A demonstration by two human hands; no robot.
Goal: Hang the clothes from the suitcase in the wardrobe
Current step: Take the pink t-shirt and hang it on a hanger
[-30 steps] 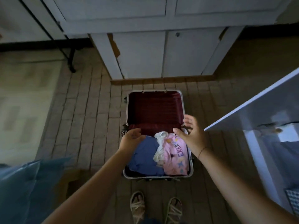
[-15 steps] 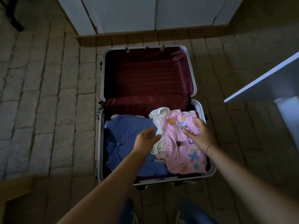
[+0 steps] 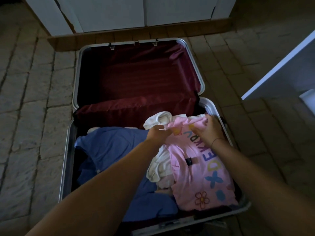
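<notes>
Both hands have slid up to the far edge of the pink shirt (image 3: 196, 171): the left hand (image 3: 157, 133) pinches its collar end, the right hand (image 3: 207, 129) bunches the fabric in closed fingers. One open suitcase (image 3: 68, 150) on the stone floor (image 3: 34, 99) holds three garments: pink shirt, white garment (image 3: 159, 165), blue garment (image 3: 109, 150). Its red-lined lid half is bare, with floor open at left.

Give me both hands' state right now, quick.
Left hand: closed on the top edge of the pink shirt.
Right hand: closed, gripping the same pink shirt's top edge.
</notes>
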